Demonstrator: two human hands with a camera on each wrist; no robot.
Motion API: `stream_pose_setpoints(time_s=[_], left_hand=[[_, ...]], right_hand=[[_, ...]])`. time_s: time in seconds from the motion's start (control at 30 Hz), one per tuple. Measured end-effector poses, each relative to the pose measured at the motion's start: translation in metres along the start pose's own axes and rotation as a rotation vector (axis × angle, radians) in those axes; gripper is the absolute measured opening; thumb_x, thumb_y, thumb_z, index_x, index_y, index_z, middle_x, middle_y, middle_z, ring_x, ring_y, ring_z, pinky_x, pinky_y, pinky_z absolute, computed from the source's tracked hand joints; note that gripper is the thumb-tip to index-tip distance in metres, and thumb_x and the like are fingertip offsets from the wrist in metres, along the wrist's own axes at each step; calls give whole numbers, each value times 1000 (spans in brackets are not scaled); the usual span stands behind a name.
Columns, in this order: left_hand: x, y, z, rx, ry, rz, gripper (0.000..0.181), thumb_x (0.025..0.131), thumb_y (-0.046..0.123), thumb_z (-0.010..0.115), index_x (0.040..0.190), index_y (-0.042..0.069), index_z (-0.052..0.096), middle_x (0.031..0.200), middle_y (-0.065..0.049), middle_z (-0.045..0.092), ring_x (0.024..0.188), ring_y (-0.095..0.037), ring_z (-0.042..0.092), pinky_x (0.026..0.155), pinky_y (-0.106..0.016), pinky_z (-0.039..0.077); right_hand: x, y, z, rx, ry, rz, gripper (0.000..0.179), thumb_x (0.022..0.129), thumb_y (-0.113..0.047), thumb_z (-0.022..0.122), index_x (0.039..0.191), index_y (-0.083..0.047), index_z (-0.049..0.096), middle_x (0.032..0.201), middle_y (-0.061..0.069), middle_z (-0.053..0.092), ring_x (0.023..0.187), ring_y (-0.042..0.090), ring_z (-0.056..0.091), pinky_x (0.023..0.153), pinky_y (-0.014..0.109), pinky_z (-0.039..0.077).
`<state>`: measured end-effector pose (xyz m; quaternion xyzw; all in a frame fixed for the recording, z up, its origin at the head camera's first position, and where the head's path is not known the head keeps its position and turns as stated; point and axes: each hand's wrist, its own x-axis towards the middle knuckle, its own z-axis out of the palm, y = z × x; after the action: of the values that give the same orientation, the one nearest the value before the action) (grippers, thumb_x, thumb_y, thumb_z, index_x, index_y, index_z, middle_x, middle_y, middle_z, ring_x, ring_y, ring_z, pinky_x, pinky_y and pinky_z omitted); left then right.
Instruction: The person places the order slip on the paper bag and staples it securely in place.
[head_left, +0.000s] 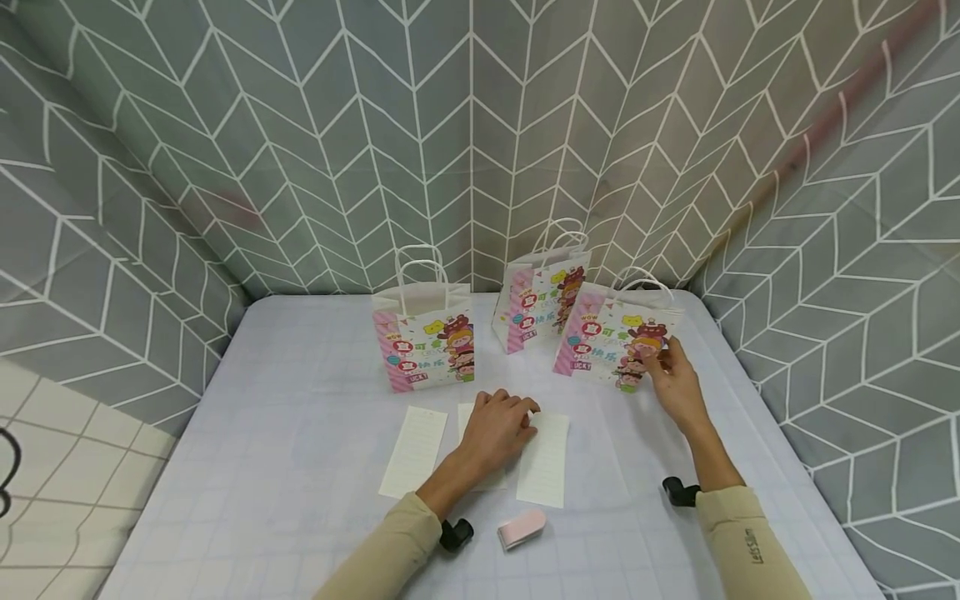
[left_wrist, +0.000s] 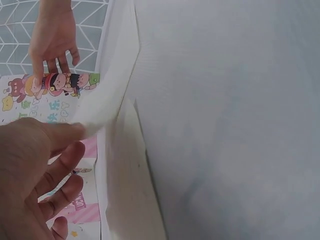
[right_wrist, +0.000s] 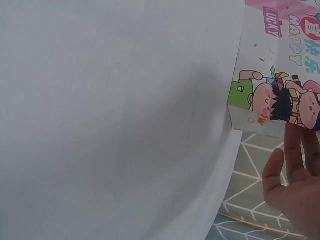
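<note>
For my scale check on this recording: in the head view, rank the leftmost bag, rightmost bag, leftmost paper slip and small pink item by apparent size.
1. Leftmost bag and rightmost bag: too alike to rank
2. Leftmost paper slip
3. Small pink item: clearly the smallest

Table [head_left: 262,467] free at left; bags [head_left: 422,354] block rear centre and right.

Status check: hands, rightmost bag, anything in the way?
Right hand gripping rightmost white-and-pink printed paper bag by its side. Left hand touching rightmost pale rectangular paper slip. Matching paper bag close behind, to its left; small pink object clear.
</note>
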<state>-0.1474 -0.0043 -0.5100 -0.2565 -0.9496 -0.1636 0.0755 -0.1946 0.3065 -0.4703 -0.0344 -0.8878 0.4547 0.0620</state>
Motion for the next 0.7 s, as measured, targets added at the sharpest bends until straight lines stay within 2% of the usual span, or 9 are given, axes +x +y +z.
stream_pose_setpoints(time_s=[0.2, 0.3, 0.47, 0.7], left_hand=[[3, 2, -1, 6, 34, 19, 12, 95, 38, 69, 101, 29, 75, 81, 16, 65, 90, -11, 58, 82, -35, 38], [4, 3, -2, 3, 50, 25, 12, 95, 38, 68, 99, 30, 75, 83, 16, 66, 90, -10, 58, 82, -35, 39], [5, 3, -5, -35, 117, 42, 10, 96, 37, 69, 98, 29, 75, 84, 17, 67, 88, -9, 59, 82, -35, 39], [6, 4, -16, -99, 169, 55, 8, 94, 35, 72, 100, 28, 74, 87, 16, 70, 92, -9, 59, 84, -35, 39]], right_hand=[[0, -2, 3, 14, -23, -35, 58, 106, -44, 44, 148, -6, 34, 128, 29, 55, 124, 43, 52, 100, 57, 39], [-1, -4, 5, 14, -31, -59, 55, 107, -41, 45, 145, -2, 37, 127, 31, 57, 122, 43, 53, 101, 57, 39], [-2, -8, 9, 9, -51, -77, 57, 106, -42, 47, 143, 0, 38, 126, 31, 58, 118, 43, 54, 99, 56, 39], [-4, -11, 16, 13, -76, -100, 54, 106, -42, 46, 143, -3, 39, 130, 31, 58, 124, 45, 53, 102, 61, 38]])
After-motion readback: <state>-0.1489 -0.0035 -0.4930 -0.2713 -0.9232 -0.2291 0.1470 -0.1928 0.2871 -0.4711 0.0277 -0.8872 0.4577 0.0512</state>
